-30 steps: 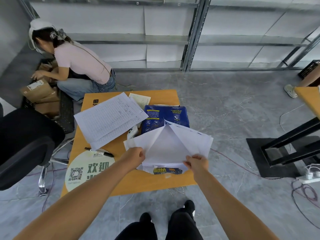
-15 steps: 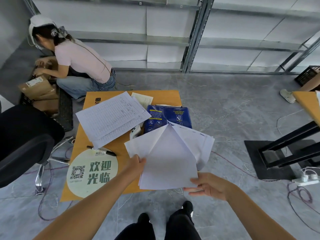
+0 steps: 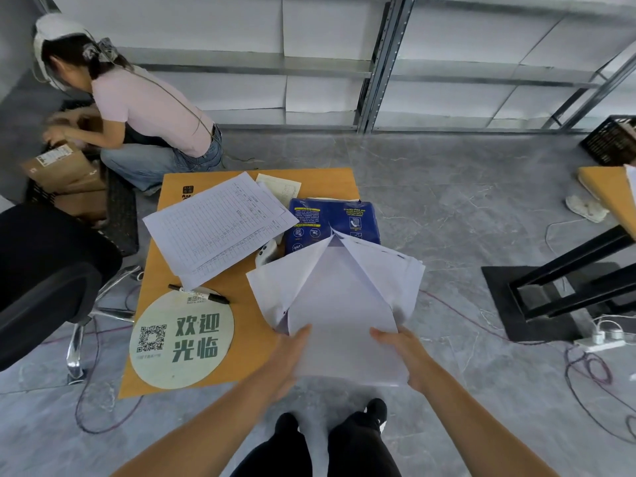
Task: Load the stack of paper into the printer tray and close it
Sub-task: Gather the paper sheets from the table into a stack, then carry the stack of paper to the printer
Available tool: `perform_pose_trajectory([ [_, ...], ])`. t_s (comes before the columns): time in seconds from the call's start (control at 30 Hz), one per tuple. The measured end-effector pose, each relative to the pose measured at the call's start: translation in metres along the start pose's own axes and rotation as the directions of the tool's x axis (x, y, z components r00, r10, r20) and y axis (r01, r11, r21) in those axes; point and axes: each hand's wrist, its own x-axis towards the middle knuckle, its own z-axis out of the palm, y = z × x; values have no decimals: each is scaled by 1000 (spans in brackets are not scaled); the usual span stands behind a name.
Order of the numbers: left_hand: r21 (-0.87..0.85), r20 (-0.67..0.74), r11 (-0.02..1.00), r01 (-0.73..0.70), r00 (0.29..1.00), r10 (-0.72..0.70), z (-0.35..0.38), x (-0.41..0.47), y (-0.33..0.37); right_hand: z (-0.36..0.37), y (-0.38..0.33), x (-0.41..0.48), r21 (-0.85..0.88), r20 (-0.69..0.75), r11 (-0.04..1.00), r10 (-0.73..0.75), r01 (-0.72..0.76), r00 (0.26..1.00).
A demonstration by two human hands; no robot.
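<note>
- Gripping the near edge of the stack of paper (image 3: 340, 325) on its left side, the left hand (image 3: 287, 359) is closed on the sheets: thumb on top, fingers hidden underneath.
- The right hand (image 3: 401, 354) is closed on the same edge at the right side, thumb across the top sheet, fingers hidden below.
- The stack spans the gap between both hands and is raised off the surface. Its sheets are fanned out of line; the top sheet points away from the hands, and misaligned sheets project beyond it to the left and right.
- The near part of the stack overhangs the near right corner of the orange table (image 3: 241, 342); how much of the far part is over the table cannot be determined.
- Directly beyond the stack lies a blue paper wrapper (image 3: 330, 218); its near portion is covered by the sheets, and its print is too small to read.
- A white device (image 3: 266, 251) just left of the wrapper is mostly covered by paper; its type cannot be identified.
- Left of the left hand: a round sign (image 3: 182, 339) with a QR code, and a black marker (image 3: 198, 293) at its far edge.
- Beyond the marker: a ruled form (image 3: 216, 225), entries illegible.
- Far left, beyond the table: a crouching person (image 3: 144, 115) at cardboard boxes (image 3: 65, 180).
- Both forearms are cut off by the bottom frame edge.
</note>
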Motion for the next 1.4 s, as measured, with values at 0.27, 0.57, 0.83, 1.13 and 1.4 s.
perform_pose_trajectory([
  [0.27,-215,177,953,215,968,-179,-45,31,15,-6,-8,-3,9,211,996,80,-84,974],
  [0.57,-24,-28,997,70,997,-70,-23,24,-4,10,-16,4,9,54,999,40,-40,998],
  [0.83,209,37,972,-106,994,100,-36,-44,-36,5,45,-53,91,76,995,-48,41,996],
  [1.13,29,213,993,-112,972,103,-25,-140,-47,-2,93,-164,194,-91,918,-333,345,939],
  [1.4,205,489,909,-363,842,226,66,-265,-31,-75,111,-330,352,-297,741,-491,571,819],
])
